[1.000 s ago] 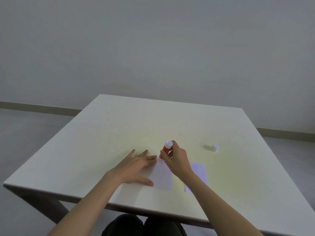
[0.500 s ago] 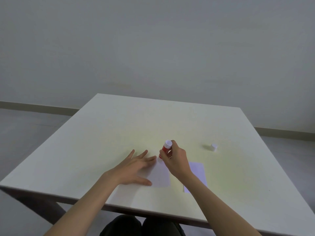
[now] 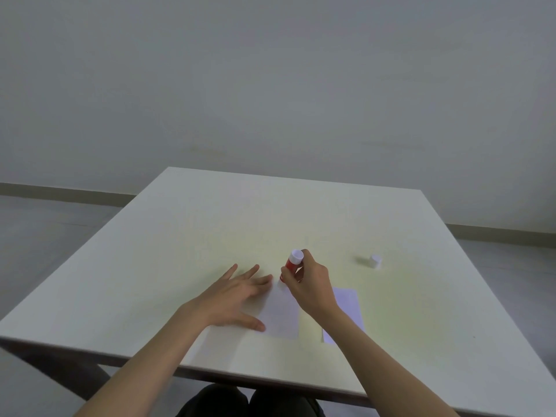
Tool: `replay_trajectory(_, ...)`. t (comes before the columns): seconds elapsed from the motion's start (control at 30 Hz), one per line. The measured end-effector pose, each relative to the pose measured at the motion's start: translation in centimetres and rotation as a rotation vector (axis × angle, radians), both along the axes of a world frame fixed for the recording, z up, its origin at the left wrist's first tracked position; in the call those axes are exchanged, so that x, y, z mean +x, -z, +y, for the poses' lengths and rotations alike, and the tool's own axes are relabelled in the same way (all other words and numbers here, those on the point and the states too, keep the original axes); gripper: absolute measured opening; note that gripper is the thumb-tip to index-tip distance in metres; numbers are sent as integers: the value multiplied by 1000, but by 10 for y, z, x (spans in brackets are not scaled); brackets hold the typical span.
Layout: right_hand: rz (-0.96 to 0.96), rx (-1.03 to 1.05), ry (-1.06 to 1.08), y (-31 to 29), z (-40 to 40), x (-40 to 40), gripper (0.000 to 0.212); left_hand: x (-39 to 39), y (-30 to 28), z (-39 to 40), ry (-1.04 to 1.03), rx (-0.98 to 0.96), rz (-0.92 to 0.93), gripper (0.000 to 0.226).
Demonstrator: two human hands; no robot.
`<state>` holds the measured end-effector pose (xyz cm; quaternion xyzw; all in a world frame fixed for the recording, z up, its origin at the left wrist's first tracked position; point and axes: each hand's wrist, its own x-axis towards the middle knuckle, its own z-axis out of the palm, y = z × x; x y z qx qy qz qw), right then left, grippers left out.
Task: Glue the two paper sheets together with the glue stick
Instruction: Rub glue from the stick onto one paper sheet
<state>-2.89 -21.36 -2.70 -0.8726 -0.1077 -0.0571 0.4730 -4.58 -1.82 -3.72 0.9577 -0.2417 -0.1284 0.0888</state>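
Both forearms are bare from wrist to the bottom of the picture, with no sleeves showing. The left hand (image 3: 237, 299) and the right hand (image 3: 310, 285) carry no rings, watch, bracelet or gloves that can be made out. Nails are short and plain as far as can be told. Below the near edge of the table (image 3: 186, 224), dark, near-black clothing covers the lap.
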Motion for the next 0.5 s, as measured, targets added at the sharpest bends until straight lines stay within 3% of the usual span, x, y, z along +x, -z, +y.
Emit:
replay_trajectory(0.2, -29, -42, -62, 4, 8, 0, 18, -1, -7, -4, 12, 83, -31, 95)
replay_trajectory(0.33, -83, -99, -54, 3, 8, 2, 32, -3, -12, -5, 25, 135, -30, 95)
replay_trajectory(0.5, -97, -174, -52, 0, -3, 4, 18, -5, -9, -3, 16, 133, -12, 92)
